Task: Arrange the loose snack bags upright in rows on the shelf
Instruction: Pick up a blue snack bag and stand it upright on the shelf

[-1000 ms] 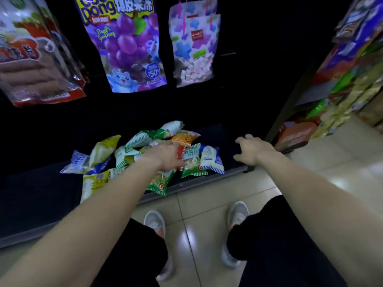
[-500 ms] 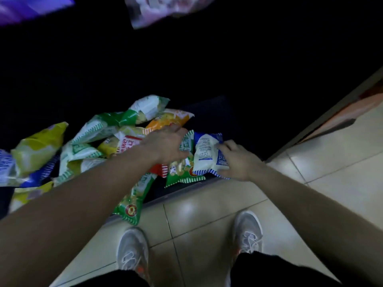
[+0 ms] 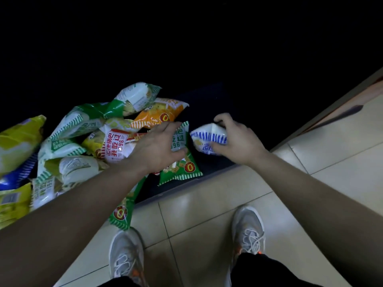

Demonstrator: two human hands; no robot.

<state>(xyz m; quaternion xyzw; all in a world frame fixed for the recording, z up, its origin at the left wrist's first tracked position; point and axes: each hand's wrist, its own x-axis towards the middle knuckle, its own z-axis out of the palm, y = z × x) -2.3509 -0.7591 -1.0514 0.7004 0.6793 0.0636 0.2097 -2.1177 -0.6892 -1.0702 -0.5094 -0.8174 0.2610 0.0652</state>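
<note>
Blue-striped bag (image 3: 207,138) held by curled fingers (image 3: 223,119) of right hand (image 3: 238,142); left hand (image 3: 156,146) spread over green bag (image 3: 187,169)

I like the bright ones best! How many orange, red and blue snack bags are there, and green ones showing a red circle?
Orange plastic snack bag: 1
Red-and-white plastic snack bag: 1
Blue-and-white striped plastic snack bags: 2, one half hidden
Green plastic snack bags with a red circle: 2
Total: 6

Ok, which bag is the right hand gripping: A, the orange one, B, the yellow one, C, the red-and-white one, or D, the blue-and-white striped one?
D: the right hand curls round the blue-and-white striped bag at the right end of the pile.
</note>
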